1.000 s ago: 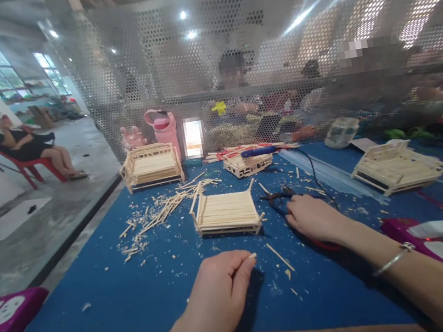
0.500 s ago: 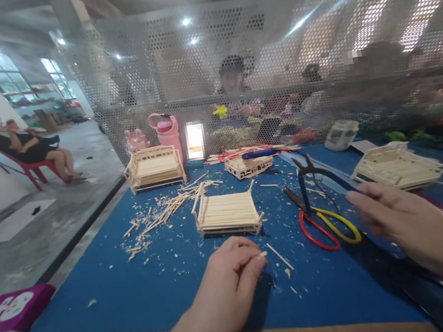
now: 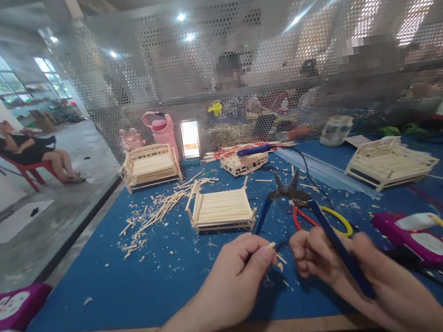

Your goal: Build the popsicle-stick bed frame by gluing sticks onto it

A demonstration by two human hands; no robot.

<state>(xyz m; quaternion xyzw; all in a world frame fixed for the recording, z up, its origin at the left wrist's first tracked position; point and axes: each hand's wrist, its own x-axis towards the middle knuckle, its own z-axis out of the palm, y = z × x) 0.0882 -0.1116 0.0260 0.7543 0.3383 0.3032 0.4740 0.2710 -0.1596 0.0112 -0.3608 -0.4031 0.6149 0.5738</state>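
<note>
Between the thumb and fingers of my left hand is pinched a small wooden stick, only its tip showing. My right hand grips blue-handled pliers, one handle lying across the palm; their jaws stand apart and point away from me. Just beyond my left hand sits a small bed-like frame of wooden sticks with upright corner posts. Scissors with red and yellow handles lie on the blue table, partly hidden behind the pliers and my right hand.
Loose sticks and chips litter the blue table. More stick models stand at the back left, back middle and right. A purple power strip lies right. A mesh screen rises behind; a person sits left.
My right hand has brought the pliers from the right toward my left hand, and their jaws now spread. The power strip on the right has come into sight. My left hand keeps its pinch.
</note>
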